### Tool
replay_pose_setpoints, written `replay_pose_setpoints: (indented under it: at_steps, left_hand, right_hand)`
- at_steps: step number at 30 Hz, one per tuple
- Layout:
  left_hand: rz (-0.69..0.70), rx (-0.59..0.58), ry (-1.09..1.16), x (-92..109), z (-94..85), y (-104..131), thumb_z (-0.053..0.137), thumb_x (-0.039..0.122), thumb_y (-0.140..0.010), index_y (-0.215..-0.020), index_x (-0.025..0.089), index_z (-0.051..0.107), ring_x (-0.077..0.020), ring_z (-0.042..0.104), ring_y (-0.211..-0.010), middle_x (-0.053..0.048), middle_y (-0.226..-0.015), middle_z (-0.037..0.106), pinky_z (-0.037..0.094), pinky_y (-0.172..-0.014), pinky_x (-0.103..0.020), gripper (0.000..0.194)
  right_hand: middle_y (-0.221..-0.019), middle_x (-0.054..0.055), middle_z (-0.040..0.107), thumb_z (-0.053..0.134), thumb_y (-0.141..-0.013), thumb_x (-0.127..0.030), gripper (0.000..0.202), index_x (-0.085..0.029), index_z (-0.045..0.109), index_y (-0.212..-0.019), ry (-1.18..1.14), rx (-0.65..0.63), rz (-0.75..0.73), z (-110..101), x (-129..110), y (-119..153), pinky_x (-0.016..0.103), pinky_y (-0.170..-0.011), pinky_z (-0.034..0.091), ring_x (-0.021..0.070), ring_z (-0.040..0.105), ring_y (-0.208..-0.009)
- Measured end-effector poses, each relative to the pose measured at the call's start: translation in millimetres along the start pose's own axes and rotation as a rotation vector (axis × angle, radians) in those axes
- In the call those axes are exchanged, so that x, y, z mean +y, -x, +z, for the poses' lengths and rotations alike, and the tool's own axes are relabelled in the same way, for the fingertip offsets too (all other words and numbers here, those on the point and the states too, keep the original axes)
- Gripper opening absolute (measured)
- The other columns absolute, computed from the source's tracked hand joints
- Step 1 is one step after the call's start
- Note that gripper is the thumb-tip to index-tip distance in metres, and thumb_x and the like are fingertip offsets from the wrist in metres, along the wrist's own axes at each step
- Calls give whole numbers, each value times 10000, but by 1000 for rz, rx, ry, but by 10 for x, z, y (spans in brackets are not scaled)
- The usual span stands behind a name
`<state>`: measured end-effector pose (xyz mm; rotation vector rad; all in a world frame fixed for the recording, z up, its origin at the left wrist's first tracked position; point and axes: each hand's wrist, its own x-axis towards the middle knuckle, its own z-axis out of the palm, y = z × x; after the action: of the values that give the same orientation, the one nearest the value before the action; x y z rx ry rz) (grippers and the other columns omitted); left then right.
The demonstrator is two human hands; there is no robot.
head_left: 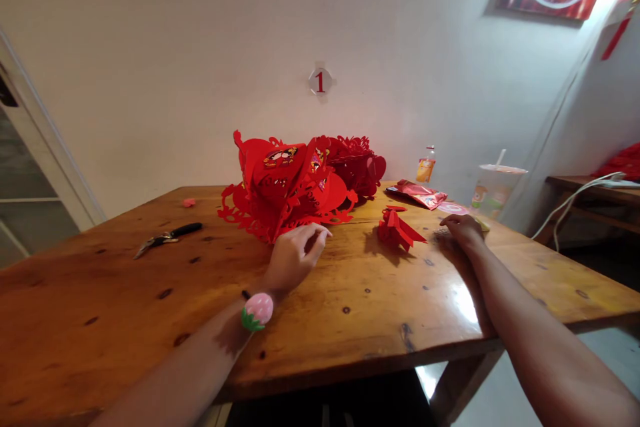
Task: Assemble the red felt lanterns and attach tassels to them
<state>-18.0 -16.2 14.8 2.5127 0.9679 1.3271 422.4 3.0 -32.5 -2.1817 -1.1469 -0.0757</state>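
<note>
My left hand (299, 255), with a pink strawberry band at the wrist, is held over the middle of the wooden table (350, 320). Its fingers curl together; whatever they may hold is too small to name. Just behind it lies a large bundle of red cut-out decorations (285, 187) with printed figures. My right hand (465, 230) reaches down at the right, its fingertips near a small, shiny, clear item (442, 232) that I cannot make out. Between my hands sits a small folded red piece (397, 230), touched by neither.
Pliers with black handles (170, 237) lie at the left, near a small pink scrap (189, 202). Toward the back right are a red packet (417, 193), a small bottle (426, 165) and a clear cup with a straw (495, 190). A wall stands behind the table.
</note>
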Motion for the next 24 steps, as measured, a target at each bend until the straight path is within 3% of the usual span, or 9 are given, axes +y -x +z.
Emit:
replay_pose_setpoints:
  at_steps: [2,5,7,9,11,13,15,19,24]
  left_hand:
    - [142,223,-136,24,-83,-18,490,292,-829,-941,205,572,-173,538,-823,-37,-840,591,417,-798,-300,164]
    - [243,516,-253,-31,-176,-90,604,282,-753,-1068,180,498,-230,473,-1037,-93,-1053,527,355,-944,-387,348]
    - [200,569,-288,-122,-213,-149,625,294,-738,-1154,170,448,-249,425,-1133,-118,-1156,474,310,-999,-415,469]
    - [111,554,-302,-235,-245,-192,616,317,-747,-1216,171,416,-257,384,-1195,-129,-1233,438,278,-1030,-425,531]
    - [33,533,-287,-345,-284,-209,573,329,-785,-1224,182,432,-247,374,-1214,-120,-1261,439,266,-1042,-417,483]
    - [-15,518,-222,-437,-332,-203,482,322,-847,-1167,194,493,-217,418,-1176,-96,-1218,493,288,-1032,-386,346]
    - [-63,512,-122,-510,-378,-192,401,319,-887,-1087,200,549,-187,481,-1095,-71,-1128,556,334,-996,-344,276]
    - [-233,608,174,-636,-428,-204,441,383,-860,-992,192,594,-167,531,-992,-48,-1026,604,378,-931,-299,278]
    - [-344,764,570,-754,-450,-256,603,416,-730,-843,171,642,-162,560,-883,-19,-874,640,404,-872,-287,273]
  right_hand:
    - [-821,69,672,503,-714,-181,200,-182,701,-741,-44,87,-19,-38,-70,58,287,-668,418,223,591,-795]
    - [-944,112,638,448,-776,-206,251,-146,668,-883,-136,251,-58,-78,-380,176,329,-805,407,242,569,-892]
    - [-1038,116,605,432,-804,-224,264,-152,632,-960,-215,307,-131,-70,-759,279,332,-845,404,227,564,-913]
    - [-1065,83,602,473,-805,-247,218,-192,623,-954,-310,272,-243,-22,-1234,407,292,-814,436,192,582,-877]
    - [-1067,63,605,543,-785,-291,205,-214,600,-966,-600,132,-313,67,-1719,554,292,-819,452,192,575,-915]
    - [-1074,30,609,666,-703,-298,291,-232,574,-972,-1069,-156,-134,188,-2123,696,280,-854,452,187,549,-1004]
    - [-971,29,652,658,-714,-322,259,-216,578,-937,-1214,-343,-55,328,-2391,808,289,-773,502,185,594,-922]
    - [-780,29,688,570,-775,-274,114,-184,606,-836,-1356,-620,19,555,-2533,924,291,-622,543,157,636,-683]
    - [-701,-28,673,654,-648,-165,101,-190,604,-733,-1528,-748,26,567,-2464,1005,183,-523,493,91,604,-597]
